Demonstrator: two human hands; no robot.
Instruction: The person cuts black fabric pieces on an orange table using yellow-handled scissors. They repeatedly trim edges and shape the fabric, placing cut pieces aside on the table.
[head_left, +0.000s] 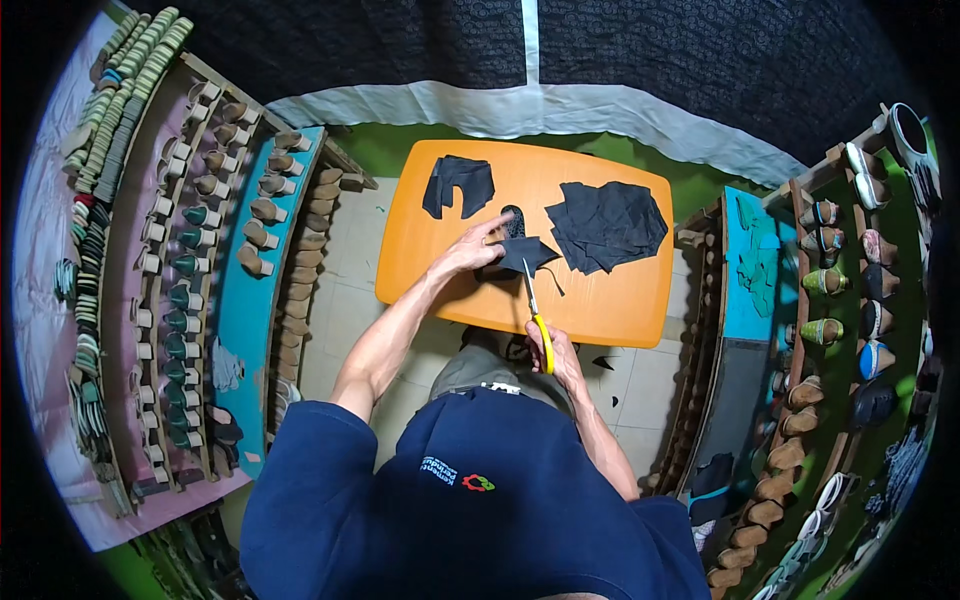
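The left hand [470,250] lies flat on one piece of black fabric [527,255] near the middle of the orange surface [620,310], its fingers [497,228] stretched forward and slightly spread, pressing the cloth down; the right hand [555,350] grips one pair of yellow-handled scissors [535,305], fingers curled shut around the handles, the blades pointing up into the near edge of that piece; whether the blades are open is hard to tell at this size. Two other lots of black fabric lie on the surface: a single cut piece [458,185] at the far left, well apart from the hands, and a loose pile [605,225] at the right, just beside the held piece. Wooden racks of shoe lasts [190,290] stand at the left and shelves of shoes [830,300] at the right.
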